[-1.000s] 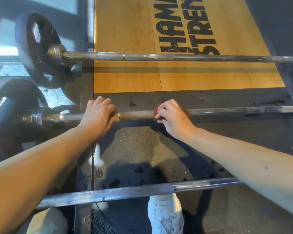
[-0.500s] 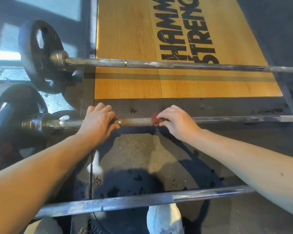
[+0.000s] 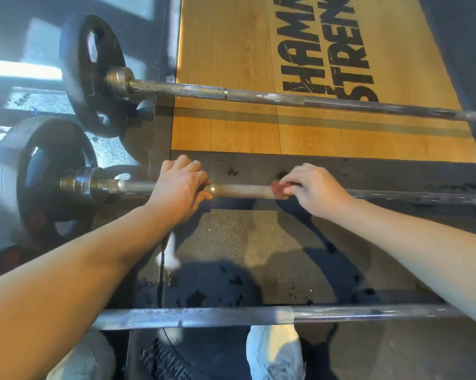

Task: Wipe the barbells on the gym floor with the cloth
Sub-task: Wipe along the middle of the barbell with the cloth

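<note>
Nearest, a white shoe is standing just behind a bare bar that is lying across the dark floor. Beyond it, the left hand is gripping the middle barbell near its plate. The right hand, apart from the left, is pinching a red cloth against the same bar. Farthest, the far barbell is lying over the wooden platform.

Both arms are reaching forward. The left hand is gripping the bar; the right hand is pinching the cloth.
</note>
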